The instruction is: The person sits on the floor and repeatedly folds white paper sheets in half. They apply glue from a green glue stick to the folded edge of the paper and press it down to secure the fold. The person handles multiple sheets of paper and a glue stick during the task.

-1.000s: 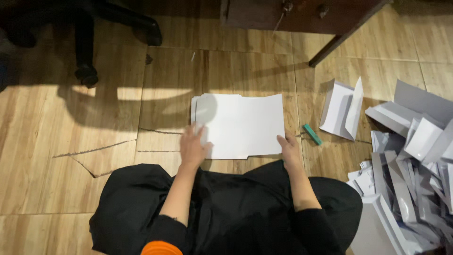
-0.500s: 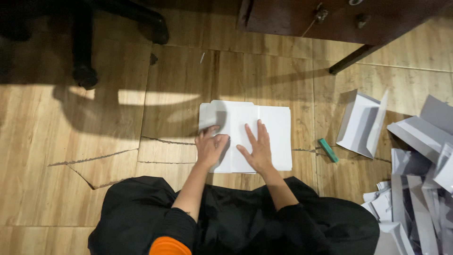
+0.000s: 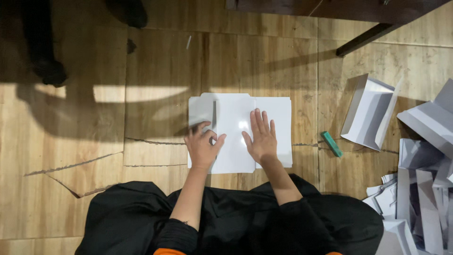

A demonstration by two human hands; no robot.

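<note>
The left hand (image 3: 204, 147) is curled, its fingers bent inward. The right hand (image 3: 261, 139) lies flat beside it, fingers spread forward.
</note>
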